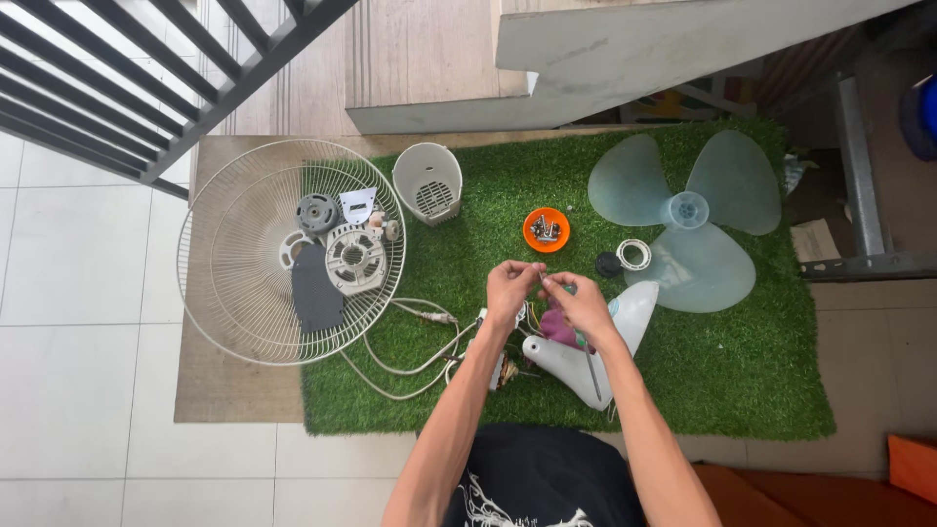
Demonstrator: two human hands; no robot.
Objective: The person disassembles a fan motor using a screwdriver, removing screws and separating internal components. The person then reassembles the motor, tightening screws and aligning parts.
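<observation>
Pinching together over the green mat (703,390), the left hand (510,290) and right hand (578,303) meet fingertip to fingertip on something too small to make out, so what exactly they grip stays unclear. Right below them sits the white fan housing (576,366) with its cord (410,361) curling off to the left, a screwdriver (591,371) lying across it. Further out, the orange dish (547,229) of screws sits just above the hands, the pale blue fan blade (698,220) lies to the right, and the wire guard (244,254) full of parts rests on the left.
</observation>
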